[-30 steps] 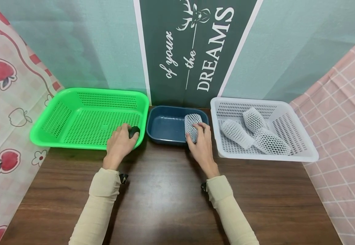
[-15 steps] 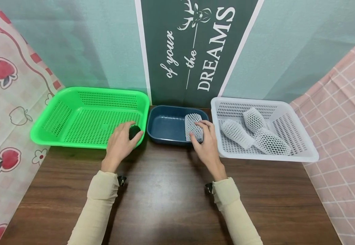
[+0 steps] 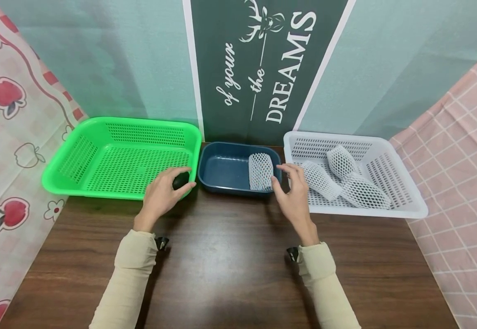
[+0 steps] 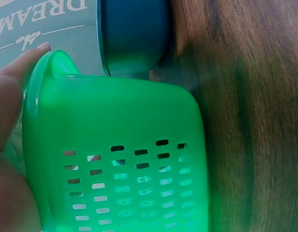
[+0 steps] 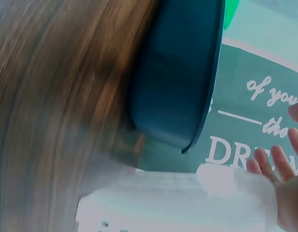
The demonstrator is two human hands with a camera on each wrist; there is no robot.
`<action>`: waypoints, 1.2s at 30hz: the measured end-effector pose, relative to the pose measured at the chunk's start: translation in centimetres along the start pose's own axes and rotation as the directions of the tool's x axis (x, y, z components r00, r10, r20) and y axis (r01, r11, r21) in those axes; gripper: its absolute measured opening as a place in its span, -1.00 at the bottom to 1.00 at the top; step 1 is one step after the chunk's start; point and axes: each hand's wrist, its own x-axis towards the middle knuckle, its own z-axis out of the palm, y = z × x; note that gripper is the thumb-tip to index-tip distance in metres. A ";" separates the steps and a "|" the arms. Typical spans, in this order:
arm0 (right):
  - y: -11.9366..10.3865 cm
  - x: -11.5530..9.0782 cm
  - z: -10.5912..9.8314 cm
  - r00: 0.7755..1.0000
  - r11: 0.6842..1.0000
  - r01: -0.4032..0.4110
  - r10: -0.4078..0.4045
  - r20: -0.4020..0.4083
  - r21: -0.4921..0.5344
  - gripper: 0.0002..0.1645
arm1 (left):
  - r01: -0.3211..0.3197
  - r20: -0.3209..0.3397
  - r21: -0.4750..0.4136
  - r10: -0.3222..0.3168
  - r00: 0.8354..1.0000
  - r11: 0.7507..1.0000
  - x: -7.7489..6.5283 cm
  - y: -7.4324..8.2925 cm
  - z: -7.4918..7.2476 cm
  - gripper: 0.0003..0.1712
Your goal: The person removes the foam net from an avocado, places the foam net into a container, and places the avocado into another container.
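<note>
In the head view my left hand (image 3: 163, 192) is inside the green basket (image 3: 119, 197) at its right end. Its thumb and fingers curve round a dark oval fruit (image 3: 180, 181), perhaps an avocado. The left wrist view shows part of that hand at the basket's rim; the fruit is hidden there. My right hand (image 3: 297, 196) hovers with fingers spread between the blue bin (image 3: 222, 188) and the white basket (image 3: 357, 211), holding nothing. Just left of its fingertips, a piece in a white foam net (image 3: 260, 172) lies at the bin's right end.
Several white foam-netted pieces (image 3: 363, 190) lie in the white basket, one dark inside. All three containers stand along the back of the wooden table (image 3: 222, 256), against a green cloth backdrop (image 3: 246, 91) with lettering. Patterned cloths rise at both sides.
My right hand has let go of the netted piece and moved right, its fingers spreading. My left hand has shifted slightly, its thumb and fingertips reaching further right around the dark fruit.
</note>
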 end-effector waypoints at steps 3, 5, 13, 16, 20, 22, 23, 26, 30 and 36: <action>0.4 0.0 -0.6 1.000 1.000 -0.014 0.014 -0.010 0.012 -0.63 | -0.003 0.025 -0.019 0.004 1.000 1.000 0.0 -0.1 -0.2 -0.40; 0.7 0.1 -1.1 0.999 0.999 -0.036 0.037 -0.014 0.021 -0.63 | -0.005 0.039 -0.037 0.007 0.999 0.999 0.0 -0.1 -0.3 -0.39; 2.0 0.5 -3.2 0.988 0.988 -0.152 0.152 -0.013 0.040 -0.61 | -0.003 0.112 -0.097 0.014 0.994 0.995 0.0 -0.5 -0.8 -0.35; 2.6 0.6 -3.9 0.986 0.986 -0.163 0.164 -0.012 0.029 -0.60 | 0.002 0.135 -0.139 0.017 0.991 0.990 0.0 -0.6 -1.1 -0.35; 3.3 0.6 -4.7 0.986 0.986 -0.169 0.169 -0.008 0.009 -0.60 | 0.009 0.156 -0.199 0.023 0.987 0.980 0.0 -0.8 -1.2 -0.35; 3.7 0.6 -5.0 0.984 0.984 -0.177 0.177 -0.001 -0.003 -0.59 | 0.012 0.164 -0.226 0.025 0.986 0.974 0.0 -0.9 -1.2 -0.35; 3.8 0.7 -5.2 0.984 0.983 -0.181 0.181 0.002 -0.011 -0.59 | 0.012 0.166 -0.239 0.029 0.986 0.971 0.0 -0.9 -1.3 -0.35; 4.3 0.7 -5.7 0.979 0.979 -0.201 0.202 0.017 -0.034 -0.57 | 0.008 0.168 -0.269 0.039 0.985 0.963 0.1 -1.0 -1.3 -0.36; 4.9 0.8 -6.3 0.975 0.974 -0.219 0.221 0.034 -0.058 -0.55 | 0.002 0.168 -0.295 0.050 0.985 0.956 0.0 -1.0 -1.3 -0.36; 5.9 1.1 -7.3 0.972 0.970 -0.226 0.231 0.045 -0.088 -0.54 | -0.008 0.169 -0.309 0.063 0.984 0.951 -0.1 -1.1 -1.4 -0.37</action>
